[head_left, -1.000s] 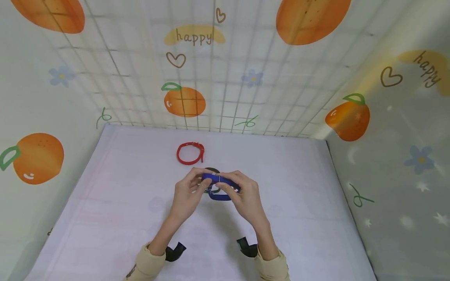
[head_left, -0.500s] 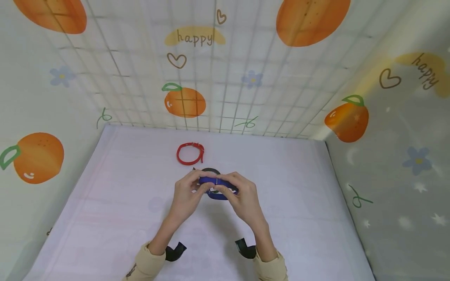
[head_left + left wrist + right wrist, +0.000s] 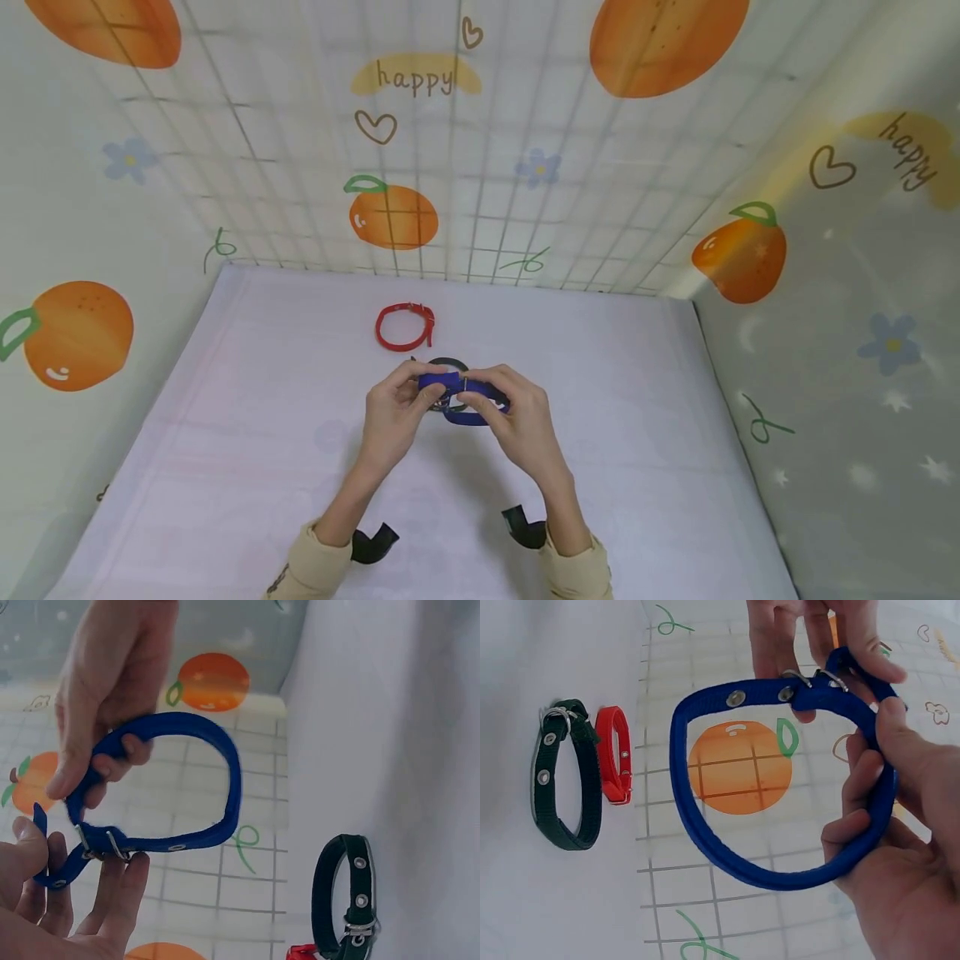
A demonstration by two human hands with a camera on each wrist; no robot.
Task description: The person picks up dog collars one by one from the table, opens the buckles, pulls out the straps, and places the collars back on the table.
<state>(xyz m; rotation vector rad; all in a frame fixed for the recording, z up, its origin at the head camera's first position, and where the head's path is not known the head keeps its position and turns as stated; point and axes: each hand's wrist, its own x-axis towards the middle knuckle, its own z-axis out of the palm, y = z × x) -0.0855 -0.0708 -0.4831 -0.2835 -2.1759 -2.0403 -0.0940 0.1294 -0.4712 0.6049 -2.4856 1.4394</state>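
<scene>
Between both hands, above the table, is a blue pet collar [image 3: 780, 879] closed into a loop, with a metal buckle [image 3: 112, 844], a ring and eyelets. My left hand [image 3: 390, 417] pinches the collar's loose strap end close to the buckle, thumb on one side and fingers on the other. My right hand [image 3: 517, 417] grips the band on the other side of the buckle, its fingers curled through the loop. A dark green collar [image 3: 546, 780] lies on the table beyond the hands, partly hidden by them in the head view. Farther back lies a red collar [image 3: 405, 327], also buckled into a ring.
The white-covered table [image 3: 637, 433] is bounded by a back wall [image 3: 570, 225] with a grid and orange print, and by side walls. A black curved piece [image 3: 375, 543] sits at the left cuff, another black piece [image 3: 525, 527] at the right.
The left hand has drawn slightly left with the strap end, so more blue strap shows between the hands. The right hand stays nearly still; the red and green collars have not moved.
</scene>
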